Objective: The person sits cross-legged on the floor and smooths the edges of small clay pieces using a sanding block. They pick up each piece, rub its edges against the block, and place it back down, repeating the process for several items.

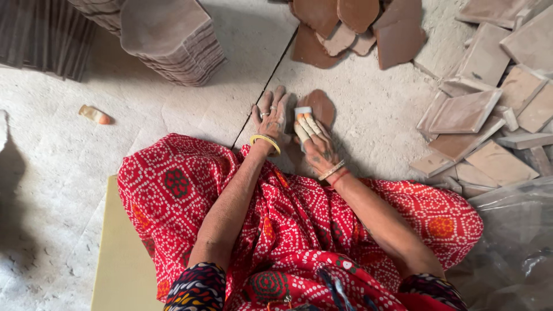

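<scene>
A small brown clay piece (pixel 320 106) with a rounded top lies on the pale dusty floor in front of my knees. My left hand (pixel 271 118) rests flat on the floor beside it, fingers spread, touching its left edge. My right hand (pixel 314 141), its fingers wrapped in pale tape, presses a small white block (pixel 303 111) onto the clay piece. Red patterned cloth (pixel 276 224) covers my lap.
A stack of brown clay tiles (pixel 173 40) stands at the upper left. Loose shaped clay pieces (pixel 357 29) lie at the top centre, and square tiles (pixel 489 109) are piled at the right. A small orange-tipped object (pixel 94 114) lies left. Clear plastic sheet (pixel 512 247) lower right; yellow mat (pixel 124 259) under me.
</scene>
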Tool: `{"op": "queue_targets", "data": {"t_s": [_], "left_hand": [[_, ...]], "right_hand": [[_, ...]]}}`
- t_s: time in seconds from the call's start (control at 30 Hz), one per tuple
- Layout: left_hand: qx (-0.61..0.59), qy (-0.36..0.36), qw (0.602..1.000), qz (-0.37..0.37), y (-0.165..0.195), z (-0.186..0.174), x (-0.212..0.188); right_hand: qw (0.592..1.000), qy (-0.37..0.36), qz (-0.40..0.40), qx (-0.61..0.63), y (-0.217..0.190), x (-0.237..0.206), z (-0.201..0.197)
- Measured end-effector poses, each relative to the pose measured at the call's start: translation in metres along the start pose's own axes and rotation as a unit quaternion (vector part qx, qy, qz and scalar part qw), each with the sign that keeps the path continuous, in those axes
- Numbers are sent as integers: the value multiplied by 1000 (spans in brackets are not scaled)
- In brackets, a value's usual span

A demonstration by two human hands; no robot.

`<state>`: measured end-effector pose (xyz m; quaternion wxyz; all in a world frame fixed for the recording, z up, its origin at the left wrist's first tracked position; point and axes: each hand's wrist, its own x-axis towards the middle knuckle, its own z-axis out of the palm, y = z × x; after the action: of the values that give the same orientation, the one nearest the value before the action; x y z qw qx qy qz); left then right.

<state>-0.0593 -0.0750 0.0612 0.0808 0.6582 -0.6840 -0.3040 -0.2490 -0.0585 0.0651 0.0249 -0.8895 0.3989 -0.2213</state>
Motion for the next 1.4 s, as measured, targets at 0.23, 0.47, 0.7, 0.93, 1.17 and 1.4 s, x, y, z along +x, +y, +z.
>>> {"op": "queue_targets", "data": {"t_s": [0.23,0.47,0.7,0.93,1.17,1.4], "left_hand": [[-30,14,999,18,1,-6,-6],[-341,79,935,59,7,3,-17],[-632,-53,772,-42,9,18,-37],[-608,-89,789,-6,3,17,-34],[-482,-7,875,53,12,11,-35],[68,12,994,81,10,-1,-24]], "right_hand": [[904,-5,344,253,23,13,-11],[442,256,503,697,-28,-24,-21],[686,221,470,510,-71,-38,-44],[755,123,421,488,-89,-44,-74],[876,152,322,325,-51,-44,-67],[974,-17,96,-202,-31,-64,-30]]}}
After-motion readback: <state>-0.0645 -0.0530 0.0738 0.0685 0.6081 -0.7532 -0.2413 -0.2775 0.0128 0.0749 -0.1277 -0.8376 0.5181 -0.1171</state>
